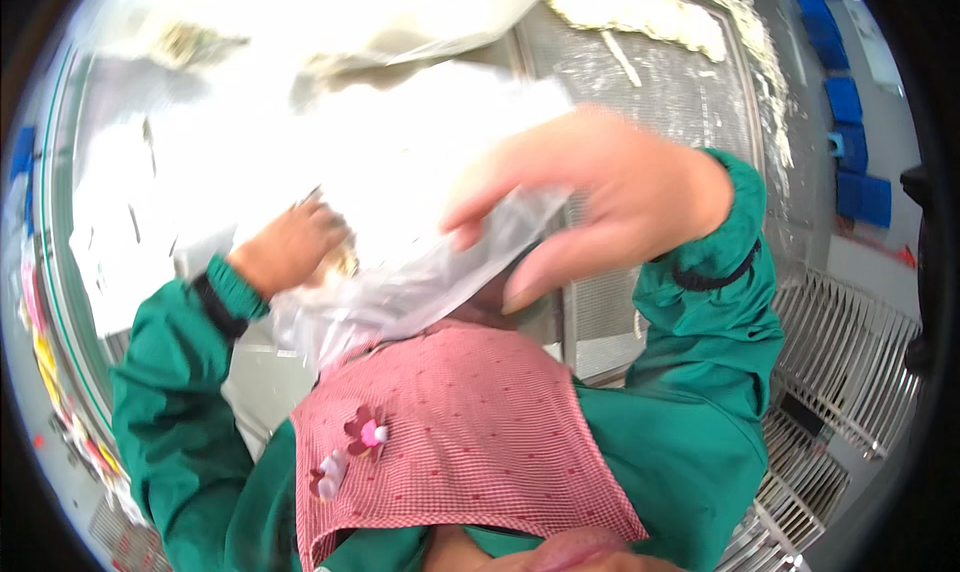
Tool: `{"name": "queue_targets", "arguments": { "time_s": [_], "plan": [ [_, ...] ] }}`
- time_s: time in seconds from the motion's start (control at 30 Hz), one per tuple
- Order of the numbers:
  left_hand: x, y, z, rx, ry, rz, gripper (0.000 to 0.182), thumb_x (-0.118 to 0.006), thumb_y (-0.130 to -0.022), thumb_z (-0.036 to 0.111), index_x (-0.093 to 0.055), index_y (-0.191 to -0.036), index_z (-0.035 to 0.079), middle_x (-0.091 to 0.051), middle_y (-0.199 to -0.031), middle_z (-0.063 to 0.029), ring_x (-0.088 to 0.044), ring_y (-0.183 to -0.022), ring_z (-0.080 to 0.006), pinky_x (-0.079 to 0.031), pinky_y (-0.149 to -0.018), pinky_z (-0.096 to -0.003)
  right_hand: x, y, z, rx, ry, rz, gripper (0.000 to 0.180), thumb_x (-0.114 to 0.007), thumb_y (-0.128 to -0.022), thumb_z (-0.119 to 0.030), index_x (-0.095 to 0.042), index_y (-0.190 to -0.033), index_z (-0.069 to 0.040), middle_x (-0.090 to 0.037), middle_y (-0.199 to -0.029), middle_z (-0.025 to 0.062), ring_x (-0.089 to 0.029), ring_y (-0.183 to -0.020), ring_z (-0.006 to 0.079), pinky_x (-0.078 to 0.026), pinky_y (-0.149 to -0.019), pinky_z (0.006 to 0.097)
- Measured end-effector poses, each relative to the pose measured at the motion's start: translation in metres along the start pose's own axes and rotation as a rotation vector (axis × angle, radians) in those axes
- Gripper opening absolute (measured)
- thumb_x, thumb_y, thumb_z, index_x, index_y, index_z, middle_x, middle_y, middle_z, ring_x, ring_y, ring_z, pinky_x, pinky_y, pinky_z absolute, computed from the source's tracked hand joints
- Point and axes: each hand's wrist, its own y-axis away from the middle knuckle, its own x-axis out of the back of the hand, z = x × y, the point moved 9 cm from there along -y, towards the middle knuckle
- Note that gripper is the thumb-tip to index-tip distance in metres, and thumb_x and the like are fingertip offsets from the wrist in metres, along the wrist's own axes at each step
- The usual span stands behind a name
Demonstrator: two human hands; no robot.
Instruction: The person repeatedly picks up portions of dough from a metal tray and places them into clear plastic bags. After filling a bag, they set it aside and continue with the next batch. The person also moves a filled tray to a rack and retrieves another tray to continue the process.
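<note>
A white translucent plastic sheet or bag [442, 272], washed out by glare, spreads over the work surface before me. My left hand [296, 242] rests at its left part with the fingers curled down. Beside those fingers is a small pale brown bit [345, 261]; whether they grip it or the plastic cannot be made out. My right hand [585, 189] is blurred above the plastic's right part. Its thumb and fingers are spread apart, and nothing shows held between them. More translucent plastic [450, 24] lies at the far side.
To the right, a metal mesh tray [660, 107] bears a pale, crumbly mass [637, 13], with loose shreds [772, 84] along its outer edge. Blue bins [862, 197] line the far right. Wire racks [840, 362] stand at lower right. A green-edged glass panel [56, 219] runs down the left.
</note>
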Motion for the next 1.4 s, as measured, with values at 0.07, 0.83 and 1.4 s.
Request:
{"name": "queue_targets", "arguments": {
  "time_s": [0.07, 0.83, 1.4],
  "plan": [
    [-0.010, 0.007, -0.003, 0.036, 0.026, -0.175, 0.056, -0.074, -0.072, 0.024, -0.059, -0.124, 0.011, -0.058, -0.126, -0.0089, -0.049, -0.120, -0.0257, -0.038, -0.103, -0.0427, 0.082, 0.055, 0.044, -0.154, -0.251, 0.359, 0.038, -0.064, -0.090, -0.029, -0.060, -0.116, -0.002, -0.067, -0.101, 0.0084, -0.065, -0.096, 0.0203, -0.050, -0.086, 0.0329],
    [0.056, 0.043, 0.012, 0.320, 0.627, 0.058, 0.030, -0.067, -0.082, 0.018, -0.065, -0.109, 0.006, -0.064, -0.107, -0.0124, -0.059, -0.103, -0.0325, -0.045, -0.094, -0.0397, 0.281, 0.303, 0.374, -0.927, -0.568, 1.364, 0.084, -0.076, -0.076, -0.055, -0.048, -0.138, -0.006, -0.044, -0.142, 0.0132, -0.039, -0.129, 0.0321, -0.037, -0.100, 0.0534],
    [0.097, 0.047, 0.053, 0.196, 0.211, 0.376, 0.031, -0.072, -0.076, 0.010, -0.060, -0.102, -0.001, -0.061, -0.106, -0.0153, -0.057, -0.102, -0.0334, -0.046, -0.092, -0.0406, 0.302, 0.154, 0.034, 0.017, 0.167, 0.919, 0.039, -0.063, -0.089, -0.004, -0.054, -0.126, 0.004, -0.062, -0.121, 0.0124, -0.062, -0.109, 0.0256, -0.052, -0.093, 0.0368]
  ]
}}
